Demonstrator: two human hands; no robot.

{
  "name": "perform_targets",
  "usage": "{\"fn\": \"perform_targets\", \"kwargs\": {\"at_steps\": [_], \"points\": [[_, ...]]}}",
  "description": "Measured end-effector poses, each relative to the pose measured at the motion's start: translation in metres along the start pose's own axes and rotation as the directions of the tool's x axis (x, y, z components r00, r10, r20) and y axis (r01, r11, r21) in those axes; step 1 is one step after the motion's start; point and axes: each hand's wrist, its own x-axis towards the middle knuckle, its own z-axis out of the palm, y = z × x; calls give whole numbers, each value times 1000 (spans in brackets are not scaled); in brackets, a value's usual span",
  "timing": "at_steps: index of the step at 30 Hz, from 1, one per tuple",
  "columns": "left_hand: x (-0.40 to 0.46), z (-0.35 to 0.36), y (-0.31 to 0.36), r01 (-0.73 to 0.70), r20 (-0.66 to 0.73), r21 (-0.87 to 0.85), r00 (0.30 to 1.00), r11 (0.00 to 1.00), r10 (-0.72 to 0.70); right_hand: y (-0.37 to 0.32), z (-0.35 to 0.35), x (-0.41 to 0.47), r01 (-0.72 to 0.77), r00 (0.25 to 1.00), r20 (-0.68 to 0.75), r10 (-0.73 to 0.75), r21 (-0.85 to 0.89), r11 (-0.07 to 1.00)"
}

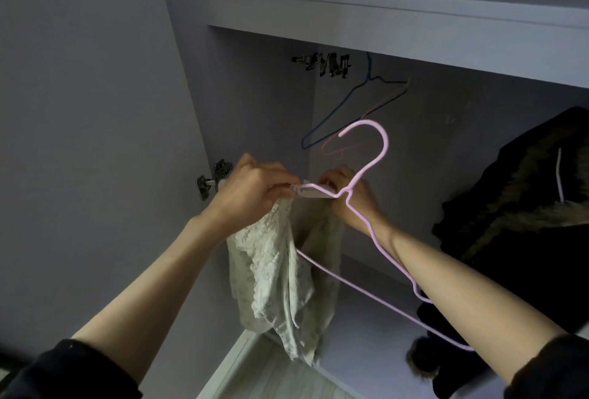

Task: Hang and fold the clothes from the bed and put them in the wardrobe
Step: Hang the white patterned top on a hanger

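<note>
Hands work at the open wardrobe (382, 16); left hand (251, 194) and right hand (353, 197) each pinch the pale garment (280, 277) onto the pink hanger (376, 156); hanging it remains, I judge.

The scene is dim overall, with a cool violet cast on every pale surface. The light reaches my forearms from behind me, at 6 o'clock: both are the brightest areas. The wardrobe (414, 130) interior, toward 12 o'clock, falls into soft shadow under the shelf (382, 16). The dark coat (526, 223) at 3 o'clock loses nearly all detail in black. No glare is visible. Wide-angle distortion bends straight edges toward the frame borders; the shelf slopes down toward 3 o'clock. My left hand (251, 194) and the pink hanger (376, 172) are reasonably sharp. The wire hangers (350, 105) behind are faint, low in contrast and slightly soft.
</note>
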Motion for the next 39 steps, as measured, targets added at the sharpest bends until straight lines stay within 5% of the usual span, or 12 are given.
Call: {"fn": "perform_targets", "kwargs": {"at_steps": [6, 15, 19, 24, 30, 39], "points": [[-5, -11, -11, 83, 16, 115, 996, 990, -86, 43, -18, 0, 67, 971, -200, -127, -282, 957], [-13, -8, -18, 287, -115, 378, 958, 880, -263, 94, -60, -12, -97, 992, -121, 45, -467, 879], [-9, 2, -15, 299, -59, 501, 948, 812, -313, 97, -70, -13, -71, 996, -84, 34, -498, 864], [-3, 5, -8, 352, -155, 412, 936, 840, -316, 105, -59, -20, -139, 985, 0, 174, -603, 786], [-4, 7, -3, 350, -157, 477, 936, 806, -314, 110, -45, -28, -275, 950, 24, 313, -419, 865], [-10, 16, -1, 395, -183, 505, 918, 767, -352, 114, -33, -40, -163, 976, 4, 217, -649, 743]]}}
